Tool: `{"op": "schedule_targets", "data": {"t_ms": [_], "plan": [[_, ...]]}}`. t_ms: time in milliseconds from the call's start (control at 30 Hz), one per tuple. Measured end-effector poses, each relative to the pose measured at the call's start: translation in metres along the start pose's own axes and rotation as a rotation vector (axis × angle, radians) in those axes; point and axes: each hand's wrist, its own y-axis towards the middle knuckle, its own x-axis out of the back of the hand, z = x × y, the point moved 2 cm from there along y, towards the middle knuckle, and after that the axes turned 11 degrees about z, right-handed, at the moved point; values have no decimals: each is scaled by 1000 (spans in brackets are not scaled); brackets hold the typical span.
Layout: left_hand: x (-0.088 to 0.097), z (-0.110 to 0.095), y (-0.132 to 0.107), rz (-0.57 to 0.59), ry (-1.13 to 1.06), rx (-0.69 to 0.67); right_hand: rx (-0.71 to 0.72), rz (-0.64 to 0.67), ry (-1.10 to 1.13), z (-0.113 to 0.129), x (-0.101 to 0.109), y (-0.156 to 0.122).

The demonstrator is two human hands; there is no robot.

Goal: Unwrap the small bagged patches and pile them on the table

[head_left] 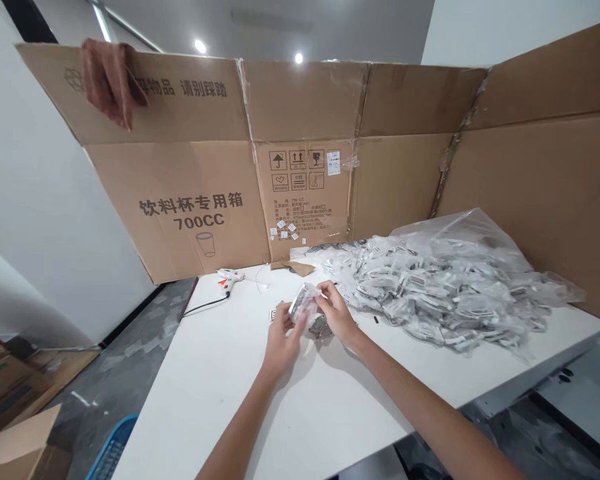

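Note:
Both hands meet over the white table (215, 387), around a small metallic piece in a clear plastic bag (303, 301). My left hand (284, 339) is closed on the bagged piece from the left, thumb in front. With thumb and fingers together, my right hand (337, 312) pinches the bag's right edge. Beneath the hands lie some loose metal pieces (321, 327), partly hidden. Another small metal frame (273, 314) shows just left of my left fingers. To the right spreads a big heap of similar bagged pieces (420, 287).
Cardboard panels (400, 180) stand upright along the table's back and right. A white glue gun (229, 280) with a black cord lies at the back left. A brown cloth (109, 80) hangs over the cardboard. On the floor are a blue basket (113, 447) and an open carton (20, 443).

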Motion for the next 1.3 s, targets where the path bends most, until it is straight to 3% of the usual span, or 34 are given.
{"op": "schedule_targets", "data": {"t_ms": [67, 167, 233, 333, 500, 600, 733, 900, 1033, 1167, 1300], "plan": [[4, 7, 3, -88, -82, 33, 1, 34, -28, -6, -2, 2], [12, 16, 5, -225, -32, 61, 17, 96, -96, -10, 4, -2], [16, 20, 5, -265, 27, 79, 52, 69, -301, -8, 15, -6], [19, 18, 4, -269, 101, 89, 77, -141, -688, -3, 44, -10], [18, 3, 2, -271, 199, -42, -49, -750, -1096, -3, 93, -18], [20, -8, 0, -381, 279, -133, -114, -847, -1150, -10, 110, -21], [22, -12, -2, -536, 277, -151, -47, -791, -923, -12, 123, -21], [16, -4, -1, -409, 291, -149, 110, -710, -720, -1, 117, -16], [10, 2, 1, -275, 359, -194, 157, -591, -490, -4, 90, -10], [6, 8, 2, -124, 329, -228, 76, -338, -216, -18, 49, -7], [0, 7, 0, -65, 282, -205, -31, -99, 3, -22, 15, -10]]}}
